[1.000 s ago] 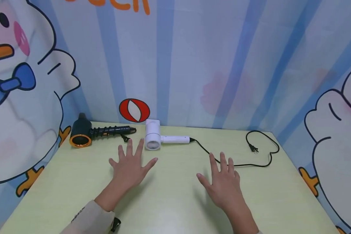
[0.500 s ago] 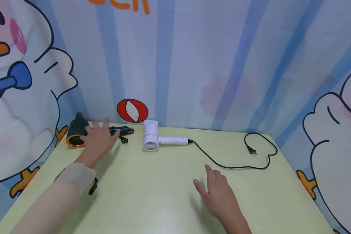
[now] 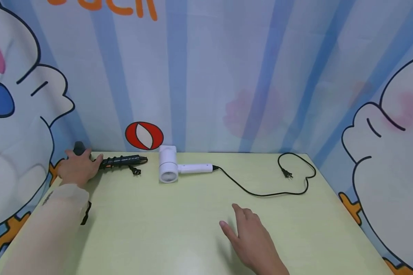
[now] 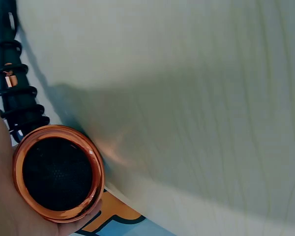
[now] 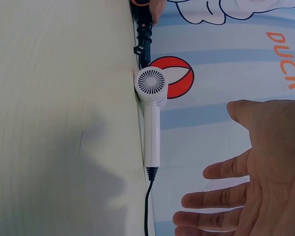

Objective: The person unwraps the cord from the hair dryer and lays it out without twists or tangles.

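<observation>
At the table's far left corner lies a dark hair dryer (image 3: 119,162) with a copper-coloured ring (image 4: 96,169) round its intake. My left hand (image 3: 76,168) grips the dryer's head from above, hiding most of it in the head view; in the left wrist view the thumb and fingers wrap its sides. Its black cord is wound round the handle, and the plug (image 3: 135,170) hangs beside it. A white hair dryer (image 3: 194,168) lies to the right, handle pointing right. Over the front right of the table my right hand (image 3: 252,240) holds nothing, fingers extended.
From the white dryer a black cord (image 3: 261,195) curves across the right side of the table (image 3: 165,229) to a plug (image 3: 286,173). A printed curtain (image 3: 210,76) with ducks and blue stripes rises right behind the table's back edge.
My left hand has moved left and away from me, from above the table to the dark dryer's head, and closed round it. The right hand has shifted slightly toward me. The head view has turned left.
</observation>
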Action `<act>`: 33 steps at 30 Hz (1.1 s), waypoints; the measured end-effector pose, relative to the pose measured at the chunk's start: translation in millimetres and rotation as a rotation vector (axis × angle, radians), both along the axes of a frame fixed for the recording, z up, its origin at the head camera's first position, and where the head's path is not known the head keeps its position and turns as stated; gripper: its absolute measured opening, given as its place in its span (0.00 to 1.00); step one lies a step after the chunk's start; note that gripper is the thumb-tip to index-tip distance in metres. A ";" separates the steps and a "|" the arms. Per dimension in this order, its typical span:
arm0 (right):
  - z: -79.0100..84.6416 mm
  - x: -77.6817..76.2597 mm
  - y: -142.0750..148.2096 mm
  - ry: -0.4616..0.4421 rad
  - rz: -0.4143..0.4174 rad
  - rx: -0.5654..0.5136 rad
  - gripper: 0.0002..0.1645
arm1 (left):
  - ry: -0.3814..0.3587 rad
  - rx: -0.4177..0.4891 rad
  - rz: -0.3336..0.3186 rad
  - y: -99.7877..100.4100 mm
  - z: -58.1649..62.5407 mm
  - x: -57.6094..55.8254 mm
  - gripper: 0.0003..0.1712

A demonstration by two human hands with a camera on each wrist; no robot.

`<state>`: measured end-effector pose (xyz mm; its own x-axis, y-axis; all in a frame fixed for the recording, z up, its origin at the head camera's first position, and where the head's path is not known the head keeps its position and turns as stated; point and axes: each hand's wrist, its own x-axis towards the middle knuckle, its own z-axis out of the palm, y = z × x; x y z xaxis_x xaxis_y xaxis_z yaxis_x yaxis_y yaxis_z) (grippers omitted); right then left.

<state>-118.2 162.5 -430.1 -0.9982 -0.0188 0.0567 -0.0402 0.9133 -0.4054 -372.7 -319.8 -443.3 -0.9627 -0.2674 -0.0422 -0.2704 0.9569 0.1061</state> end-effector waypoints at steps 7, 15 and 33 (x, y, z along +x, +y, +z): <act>2.3 5.2 0.9 0.037 -0.007 -0.017 0.46 | -0.006 -0.030 -0.006 -4.6 -2.0 1.4 0.49; 0.7 7.7 2.0 0.030 -0.013 -0.019 0.47 | -0.017 -0.056 0.005 -6.4 -2.0 5.8 0.50; 15.8 10.0 8.8 0.030 -0.017 -0.021 0.51 | 0.015 -0.054 -0.045 3.1 -11.1 41.6 0.51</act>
